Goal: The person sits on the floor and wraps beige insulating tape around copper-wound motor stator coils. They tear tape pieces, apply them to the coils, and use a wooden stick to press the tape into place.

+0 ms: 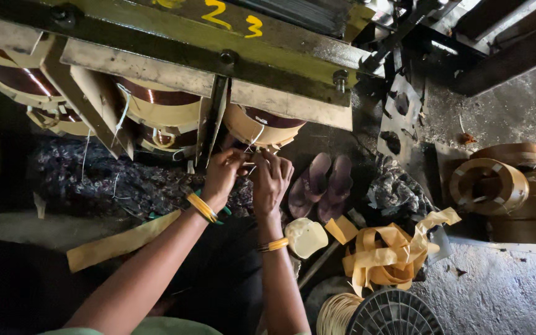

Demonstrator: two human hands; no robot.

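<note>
Both my hands meet just below a copper-wound coil (pixel 262 124) wrapped in cream insulation, one of three coils hanging under a heavy steel frame (pixel 218 56). My left hand (pixel 223 175) and my right hand (pixel 271 180) pinch thin pale threads or tape ends (pixel 250 162) that hang from this coil. Fingers of both hands are closed on these strands. Each wrist wears yellow bangles. What the fingertips grip exactly is too small to tell.
A pair of purple sandals (pixel 321 185) lies right of my hands. A tangle of yellow paper tape (pixel 389 248), a wire spool (pixel 379 313), ring-shaped tape rolls (pixel 488 186), a yellow paper strip (pixel 119 242) and dark patterned cloth (pixel 113 177) surround me.
</note>
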